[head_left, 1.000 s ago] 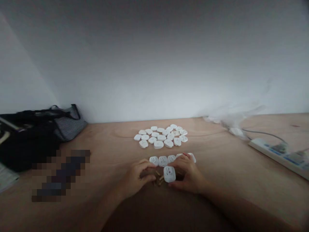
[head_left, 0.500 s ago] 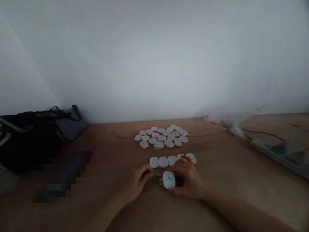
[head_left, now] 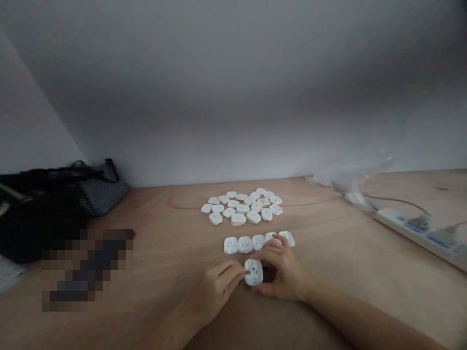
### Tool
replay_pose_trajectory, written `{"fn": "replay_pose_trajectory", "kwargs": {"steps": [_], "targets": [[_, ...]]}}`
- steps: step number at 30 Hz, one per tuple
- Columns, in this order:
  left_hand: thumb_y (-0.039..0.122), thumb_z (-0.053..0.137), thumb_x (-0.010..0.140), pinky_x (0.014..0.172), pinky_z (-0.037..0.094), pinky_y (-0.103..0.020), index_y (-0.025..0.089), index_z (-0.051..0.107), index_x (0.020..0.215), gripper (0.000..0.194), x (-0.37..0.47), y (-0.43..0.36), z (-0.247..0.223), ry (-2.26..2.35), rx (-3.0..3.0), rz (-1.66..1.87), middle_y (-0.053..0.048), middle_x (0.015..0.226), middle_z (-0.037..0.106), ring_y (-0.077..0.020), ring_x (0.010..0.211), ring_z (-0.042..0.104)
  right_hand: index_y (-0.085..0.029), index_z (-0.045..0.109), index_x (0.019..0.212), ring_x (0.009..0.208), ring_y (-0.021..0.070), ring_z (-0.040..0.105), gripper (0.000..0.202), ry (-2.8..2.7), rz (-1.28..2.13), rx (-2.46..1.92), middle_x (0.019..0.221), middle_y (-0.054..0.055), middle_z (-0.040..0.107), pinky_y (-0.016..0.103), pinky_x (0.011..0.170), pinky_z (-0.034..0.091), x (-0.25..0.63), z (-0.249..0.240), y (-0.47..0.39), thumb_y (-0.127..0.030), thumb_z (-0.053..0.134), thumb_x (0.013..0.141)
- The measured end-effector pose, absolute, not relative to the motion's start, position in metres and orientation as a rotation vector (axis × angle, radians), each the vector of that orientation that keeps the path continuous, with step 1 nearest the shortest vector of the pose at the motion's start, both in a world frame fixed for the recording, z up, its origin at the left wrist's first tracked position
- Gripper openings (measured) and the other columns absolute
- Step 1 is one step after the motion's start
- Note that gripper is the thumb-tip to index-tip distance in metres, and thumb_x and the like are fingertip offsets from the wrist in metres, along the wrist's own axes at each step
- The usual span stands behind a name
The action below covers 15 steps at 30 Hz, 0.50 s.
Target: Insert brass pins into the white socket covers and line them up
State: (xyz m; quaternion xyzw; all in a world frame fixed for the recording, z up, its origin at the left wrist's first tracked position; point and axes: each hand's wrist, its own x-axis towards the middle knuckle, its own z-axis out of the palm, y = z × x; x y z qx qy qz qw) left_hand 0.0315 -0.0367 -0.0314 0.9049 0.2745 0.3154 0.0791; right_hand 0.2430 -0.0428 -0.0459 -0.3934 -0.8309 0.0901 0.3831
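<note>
A white rounded-square socket piece [head_left: 254, 272] is gripped at its right side by my right hand [head_left: 282, 272], its slotted face toward the camera. My left hand [head_left: 223, 287] is closed in a pinch at the piece's left edge; what lies between its fingertips is too small to make out. Just beyond the hands, several similar white pieces stand in a row [head_left: 245, 244], partly covered by my right fingers. Farther back lies a loose cluster of white pieces [head_left: 242, 209] on the wooden table [head_left: 168, 243].
At the right is a white power strip [head_left: 408, 227] with plugs and a grey cable. Clear plastic wrapping [head_left: 350, 187] lies near the wall. On the left are a black bag [head_left: 44, 209] and a blurred-out dark object [head_left: 97, 262].
My left hand has moved right, up to the edge of the held piece. The tan strands seen between the hands are now hidden. My right hand has barely moved.
</note>
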Motion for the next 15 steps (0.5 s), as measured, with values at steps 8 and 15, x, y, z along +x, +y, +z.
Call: {"fn": "replay_pose_trajectory", "kwargs": {"steps": [8, 15], "targets": [[0.021, 0.049, 0.091, 0.067, 0.051, -0.021, 0.018, 0.062, 0.091, 0.013, 0.0360, -0.0361, -0.0394, 0.856, 2.631, 1.053, -0.003, 0.079, 0.065, -0.0133, 0.072, 0.063, -0.024, 0.063, 0.095, 0.083, 0.0224, 0.060, 0.044, -2.102, 0.200, -1.008, 0.081, 0.001, 0.069, 0.046, 0.096, 0.024, 0.2440, -0.0474, -0.0422, -0.048, 0.074, 0.059], [0.023, 0.054, 0.089, 0.063, 0.049, -0.020, 0.018, 0.064, 0.082, 0.013, 0.0412, -0.0368, -0.0341, 0.866, 2.531, 1.119, -0.002, 0.074, 0.064, -0.0123, 0.067, 0.062, -0.025, 0.064, 0.093, 0.083, 0.0227, 0.059, 0.044, -2.087, 0.207, -1.008, 0.078, 0.001, 0.068, 0.046, 0.097, 0.024, 0.2452, -0.0483, -0.0422, -0.051, 0.073, 0.060]]}}
